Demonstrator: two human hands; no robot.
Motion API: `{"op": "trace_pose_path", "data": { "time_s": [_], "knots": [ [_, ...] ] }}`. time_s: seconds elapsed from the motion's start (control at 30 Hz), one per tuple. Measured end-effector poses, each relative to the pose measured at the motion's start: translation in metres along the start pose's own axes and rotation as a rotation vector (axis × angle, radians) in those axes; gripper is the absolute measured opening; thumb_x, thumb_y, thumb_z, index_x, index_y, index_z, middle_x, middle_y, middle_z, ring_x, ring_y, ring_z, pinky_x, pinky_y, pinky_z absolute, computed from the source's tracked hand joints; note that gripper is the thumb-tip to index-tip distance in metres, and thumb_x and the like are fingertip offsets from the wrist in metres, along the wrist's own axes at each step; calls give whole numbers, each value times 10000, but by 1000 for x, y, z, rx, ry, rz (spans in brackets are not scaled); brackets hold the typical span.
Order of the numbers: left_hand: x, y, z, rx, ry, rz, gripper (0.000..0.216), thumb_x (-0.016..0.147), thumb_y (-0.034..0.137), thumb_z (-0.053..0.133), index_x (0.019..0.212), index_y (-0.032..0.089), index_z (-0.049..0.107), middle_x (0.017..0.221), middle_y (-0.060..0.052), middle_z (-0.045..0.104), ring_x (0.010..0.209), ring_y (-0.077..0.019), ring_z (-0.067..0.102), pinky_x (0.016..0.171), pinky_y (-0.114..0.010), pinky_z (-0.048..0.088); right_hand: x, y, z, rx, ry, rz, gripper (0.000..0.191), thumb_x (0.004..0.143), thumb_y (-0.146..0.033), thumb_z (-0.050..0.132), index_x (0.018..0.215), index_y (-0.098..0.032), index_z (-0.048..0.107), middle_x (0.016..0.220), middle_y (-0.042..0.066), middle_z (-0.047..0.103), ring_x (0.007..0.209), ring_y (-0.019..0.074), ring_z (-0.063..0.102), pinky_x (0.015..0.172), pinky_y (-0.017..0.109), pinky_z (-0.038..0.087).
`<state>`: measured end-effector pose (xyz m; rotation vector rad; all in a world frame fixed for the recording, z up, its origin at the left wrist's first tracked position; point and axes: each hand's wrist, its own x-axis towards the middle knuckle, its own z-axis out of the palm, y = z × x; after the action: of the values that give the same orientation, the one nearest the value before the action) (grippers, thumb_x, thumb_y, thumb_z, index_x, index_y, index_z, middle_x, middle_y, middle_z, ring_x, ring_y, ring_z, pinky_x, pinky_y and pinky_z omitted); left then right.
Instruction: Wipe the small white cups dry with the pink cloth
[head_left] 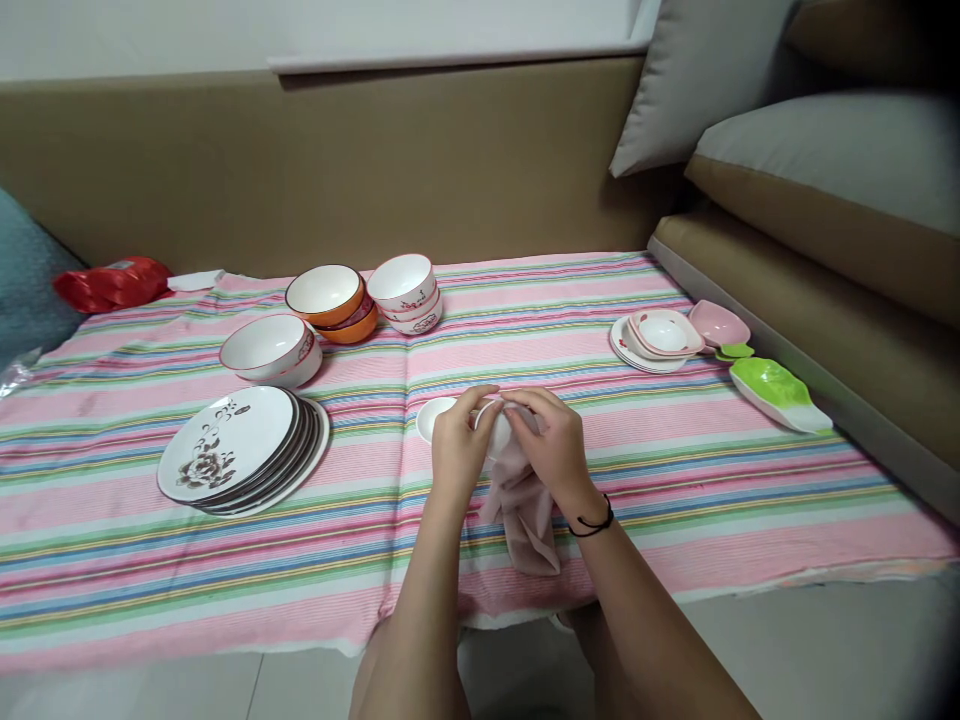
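Clock positions are read with the vessel at the dial's centre. The left hand (463,440) grasps a small white vessel (498,438), largely hidden by fingers; the right hand (553,440) grips a dusty-pink cloth (529,525) against it, the cloth trailing toward 5 o'clock. A white dish (429,419) lies just beside the left hand, at 9 o'clock. Well apart stand stacked plates (225,450) at 9, orange bowls (322,290) at 10 and a green dish (776,387) at 3.
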<state>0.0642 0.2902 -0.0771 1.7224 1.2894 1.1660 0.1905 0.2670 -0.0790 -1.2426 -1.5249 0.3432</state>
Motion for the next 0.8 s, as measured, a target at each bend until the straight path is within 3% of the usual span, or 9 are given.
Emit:
{"op": "trace_pose_path", "data": {
  "time_s": [0.27, 0.57, 0.7, 0.8],
  "knots": [
    [0, 1, -2, 29, -75, 31, 189, 873, 309, 519, 958, 239, 672, 943, -12, 707, 697, -130, 627, 535, -201, 433, -1, 5, -1, -20, 8, 70, 152, 832, -177, 537, 889, -202, 676, 902, 39, 683, 855, 178, 628, 759, 305, 500],
    [3, -1, -2, 51, -29, 25, 179, 849, 305, 556, 899, 202, 694, 860, -30, 718, 709, -147, 638, 590, -223, 465, 1, 4, -1, 10, -18, 69, 151, 819, -162, 523, 888, -197, 654, 888, 41, 661, 845, 170, 610, 744, 289, 487],
    [3, -2, -4, 36, -35, 12, 196, 846, 325, 561, 902, 192, 695, 858, -40, 715, 719, -153, 637, 595, -227, 465, 0, 0, -1, 3, -5, 41, 193, 821, -150, 502, 964, -193, 624, 944, 45, 649, 886, 171, 598, 767, 286, 481],
    [3, -1, -6, 28, -63, 18, 188, 846, 320, 560, 885, 193, 692, 846, -34, 712, 713, -151, 631, 595, -227, 464, 0, -1, -2, -4, -15, 29, 156, 839, -172, 485, 914, -200, 619, 903, 44, 643, 865, 173, 595, 769, 289, 477]
  ]
}}
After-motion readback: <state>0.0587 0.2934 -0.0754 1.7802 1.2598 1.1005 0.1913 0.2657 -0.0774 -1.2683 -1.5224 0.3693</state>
